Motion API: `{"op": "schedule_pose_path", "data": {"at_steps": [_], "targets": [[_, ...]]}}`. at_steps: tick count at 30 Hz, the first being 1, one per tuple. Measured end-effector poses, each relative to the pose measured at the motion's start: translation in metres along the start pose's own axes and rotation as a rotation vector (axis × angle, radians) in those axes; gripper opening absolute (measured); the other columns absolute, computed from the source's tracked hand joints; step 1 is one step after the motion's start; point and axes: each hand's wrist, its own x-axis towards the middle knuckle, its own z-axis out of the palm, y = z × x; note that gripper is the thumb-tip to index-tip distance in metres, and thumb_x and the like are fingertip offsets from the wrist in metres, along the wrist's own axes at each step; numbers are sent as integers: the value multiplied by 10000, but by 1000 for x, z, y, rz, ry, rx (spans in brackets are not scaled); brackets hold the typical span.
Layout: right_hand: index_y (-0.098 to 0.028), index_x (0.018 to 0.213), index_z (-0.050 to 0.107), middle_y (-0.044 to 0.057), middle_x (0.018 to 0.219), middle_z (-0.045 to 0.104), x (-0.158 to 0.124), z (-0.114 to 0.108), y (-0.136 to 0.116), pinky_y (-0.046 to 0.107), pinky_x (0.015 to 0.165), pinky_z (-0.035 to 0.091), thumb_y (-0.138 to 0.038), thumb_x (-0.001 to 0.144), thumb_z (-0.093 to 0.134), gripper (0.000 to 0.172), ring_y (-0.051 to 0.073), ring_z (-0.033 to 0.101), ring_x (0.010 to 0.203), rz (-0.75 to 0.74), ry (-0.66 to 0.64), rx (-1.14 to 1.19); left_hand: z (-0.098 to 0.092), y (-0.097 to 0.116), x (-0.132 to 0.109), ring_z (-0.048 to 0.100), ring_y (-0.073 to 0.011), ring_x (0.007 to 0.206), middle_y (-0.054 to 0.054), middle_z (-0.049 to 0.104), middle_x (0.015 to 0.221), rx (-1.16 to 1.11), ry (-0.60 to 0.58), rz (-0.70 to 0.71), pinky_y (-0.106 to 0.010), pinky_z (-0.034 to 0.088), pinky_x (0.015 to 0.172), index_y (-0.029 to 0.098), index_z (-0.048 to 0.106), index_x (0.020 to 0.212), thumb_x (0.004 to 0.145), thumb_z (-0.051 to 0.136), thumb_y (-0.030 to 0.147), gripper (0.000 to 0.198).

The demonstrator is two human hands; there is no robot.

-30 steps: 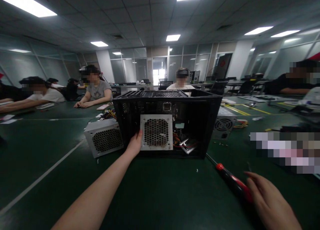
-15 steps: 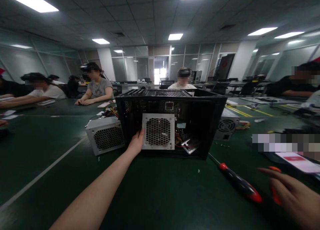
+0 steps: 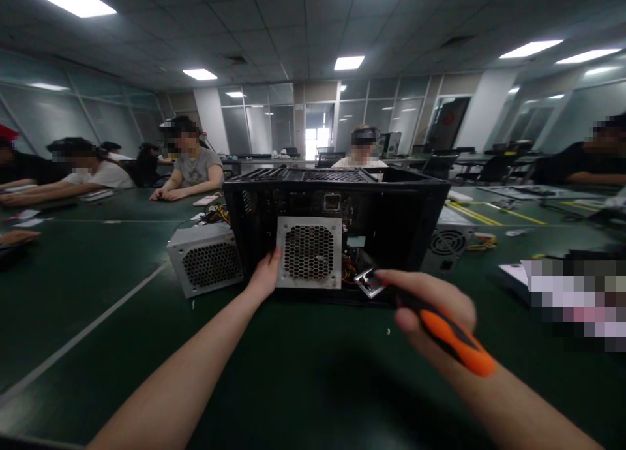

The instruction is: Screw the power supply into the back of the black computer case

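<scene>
A black open computer case (image 3: 391,209) stands on the green table (image 3: 303,378) in front of me. A silver power supply with a perforated grille (image 3: 309,252) sits in the case's open side. My left hand (image 3: 265,275) grips the left edge of that power supply. My right hand (image 3: 430,306) is closed round a screwdriver with an orange and black handle (image 3: 452,336), its front end pointing toward the case near a small metal bracket (image 3: 370,282). The screwdriver's tip is hidden behind my fingers.
A second silver power supply (image 3: 205,261) lies left of the case, a third one (image 3: 447,241) behind its right side. Several people sit at the table's far and side edges. A small screw (image 3: 388,332) lies on the table. Papers lie at right.
My right hand picked the screwdriver up off the table at right and brought it left to the case's open side. My left hand stayed on the power supply.
</scene>
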Motion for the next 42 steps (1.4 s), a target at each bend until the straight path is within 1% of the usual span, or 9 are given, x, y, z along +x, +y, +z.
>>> {"op": "schedule_pose_path", "data": {"at_steps": [3, 6, 8, 12, 17, 24, 28, 34, 42], "targets": [[-247, 821, 655, 8, 674, 693, -13, 22, 3, 245, 546, 528, -357, 790, 588, 132, 155, 662, 588, -13, -71, -40, 0, 0, 1, 339, -238, 1337, -161, 447, 1381, 1, -11, -13, -376, 236, 1106, 99, 470, 1290, 864, 205, 603, 711], [-231, 830, 588, -5, 655, 665, -27, 31, 13, 228, 510, 510, -256, 786, 577, 52, 135, 632, 541, 64, -45, -77, 1, 0, 1, 348, -234, 1333, -155, 460, 1373, -10, -21, 15, -364, 232, 1109, 107, 472, 1292, 856, 205, 621, 725], [-231, 775, 537, -20, 615, 630, -30, 33, 20, 212, 453, 481, -270, 777, 592, 67, 124, 601, 498, 125, -44, -85, 1, -1, 0, 375, -233, 1317, -149, 488, 1352, -6, -11, 20, -357, 244, 1103, 115, 499, 1267, 852, 197, 632, 729], [-231, 672, 497, -45, 549, 572, -28, 37, 27, 185, 396, 430, -285, 777, 597, 155, 96, 545, 439, 180, -113, -68, 1, -2, -1, 389, -236, 1308, -150, 496, 1345, -1, -4, 24, -361, 245, 1101, 111, 500, 1269, 852, 180, 636, 743], [-222, 686, 496, -44, 562, 569, -30, 42, 24, 179, 408, 428, -274, 791, 584, 147, 88, 541, 448, 199, -173, -51, 1, -1, -1, 401, -246, 1299, -164, 508, 1329, 2, -11, 56, -369, 266, 1088, 96, 496, 1271, 857, 167, 629, 750], [-220, 741, 484, -38, 605, 579, -32, 44, 27, 177, 437, 440, -269, 827, 555, 122, 82, 553, 473, 135, -271, -39, 0, 1, -2, 399, -242, 1300, -157, 506, 1333, 14, -14, 29, -373, 278, 1084, 107, 518, 1240, 872, 195, 591, 688], [-211, 757, 489, -15, 637, 588, -33, 46, 26, 190, 484, 442, -250, 840, 519, 96, 90, 560, 514, 23, -344, -77, 0, -1, -1, 402, -237, 1298, -150, 509, 1332, 4, -6, 33, -381, 262, 1093, 116, 515, 1245, 876, 200, 582, 673], [-206, 717, 496, 10, 649, 583, -41, 54, 12, 215, 505, 385, -153, 836, 457, 136, 109, 524, 541, -119, -447, -226, 1, -5, 1, 403, -239, 1297, -139, 515, 1330, -8, 3, 40, -381, 262, 1092, 136, 532, 1227, 865, 210, 606, 675], [-193, 752, 510, 29, 682, 588, -44, 58, 4, 224, 500, 360, -40, 759, 469, 158, 132, 528, 581, -167, -476, -335, 1, -2, -1, 428, -244, 1278, -155, 535, 1304, 12, 1, 54, -375, 269, 1090, 113, 530, 1232, 870, 184, 604, 701]]}}
